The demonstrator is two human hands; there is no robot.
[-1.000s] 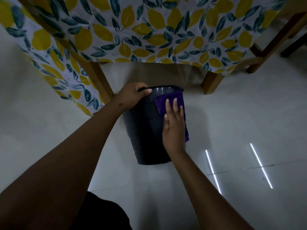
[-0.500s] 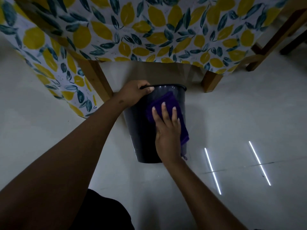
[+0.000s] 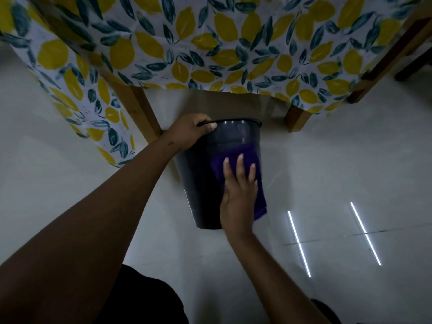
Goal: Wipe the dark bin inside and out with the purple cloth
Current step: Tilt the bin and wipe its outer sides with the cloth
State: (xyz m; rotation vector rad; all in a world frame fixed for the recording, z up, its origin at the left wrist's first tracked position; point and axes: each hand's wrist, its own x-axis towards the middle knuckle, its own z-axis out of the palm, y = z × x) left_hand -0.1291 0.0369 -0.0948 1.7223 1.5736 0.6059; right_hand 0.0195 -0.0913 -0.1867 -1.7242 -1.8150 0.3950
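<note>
My left hand (image 3: 190,133) has a tight grip on the bin (image 3: 201,183) rim (tilted toward me). My right hand (image 3: 238,195) lies flat, fingers spread, pressing the cloth (image 3: 258,195) against its outer wall

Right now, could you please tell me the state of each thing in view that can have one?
Dark plastic bin: upright on the pale floor, open-topped, held at its rim.
Purple cloth: spread flat against the bin's outer wall.
Left hand: grip closed on the bin's rim.
Right hand: fingers spread flat, pressing the cloth to the bin.
Lemon-print tablecloth: hanging over the wooden table's edge.
</note>
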